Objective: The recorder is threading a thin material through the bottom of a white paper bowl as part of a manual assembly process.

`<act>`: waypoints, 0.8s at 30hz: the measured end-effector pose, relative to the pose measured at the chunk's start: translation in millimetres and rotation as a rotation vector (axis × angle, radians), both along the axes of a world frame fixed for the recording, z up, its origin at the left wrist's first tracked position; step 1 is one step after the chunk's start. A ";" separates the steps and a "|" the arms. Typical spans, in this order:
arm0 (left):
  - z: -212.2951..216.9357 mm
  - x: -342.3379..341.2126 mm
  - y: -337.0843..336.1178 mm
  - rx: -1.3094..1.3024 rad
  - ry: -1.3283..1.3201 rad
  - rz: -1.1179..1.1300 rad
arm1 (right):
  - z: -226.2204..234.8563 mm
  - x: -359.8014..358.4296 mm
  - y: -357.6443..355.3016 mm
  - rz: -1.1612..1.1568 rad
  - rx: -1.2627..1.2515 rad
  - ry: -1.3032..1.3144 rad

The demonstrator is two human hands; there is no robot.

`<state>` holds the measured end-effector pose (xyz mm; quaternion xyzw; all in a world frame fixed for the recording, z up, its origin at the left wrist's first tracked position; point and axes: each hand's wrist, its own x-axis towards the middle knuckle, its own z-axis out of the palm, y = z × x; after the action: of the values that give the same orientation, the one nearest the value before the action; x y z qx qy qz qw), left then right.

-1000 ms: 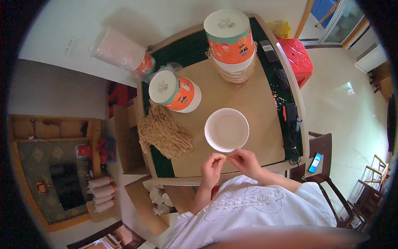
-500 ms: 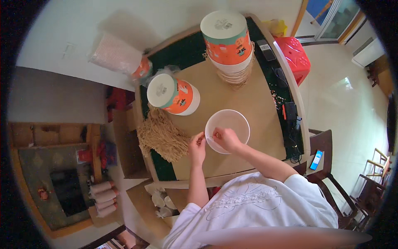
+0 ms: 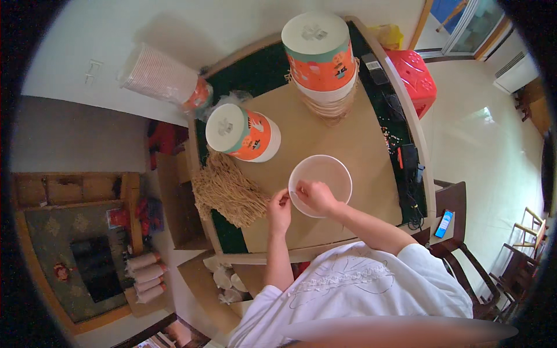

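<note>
Fingers of the right hand [image 3: 316, 196] pinch together at the near left rim of the white paper bowl [image 3: 321, 184], which sits on the brown sheet covering the worktop [image 3: 371, 145]. Fingers of the left hand [image 3: 279, 206] are pinched too, apparently on a thin strand just beside the rim. Best to keep the bowl steady and the pinch light. Both forearms reach forward, wrists bent down.
</note>
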<state>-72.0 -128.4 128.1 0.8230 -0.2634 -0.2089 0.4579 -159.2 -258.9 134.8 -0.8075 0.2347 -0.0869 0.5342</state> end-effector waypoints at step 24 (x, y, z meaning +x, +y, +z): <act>13.4 -5.2 -15.6 0.015 -0.164 -0.001 | 18.6 -3.5 -4.8 -0.017 -0.050 -0.055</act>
<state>-77.2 -144.1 141.5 0.8406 -0.2988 -0.1428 0.4286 -162.7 -263.7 153.4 -0.8160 0.2243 -0.1194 0.5192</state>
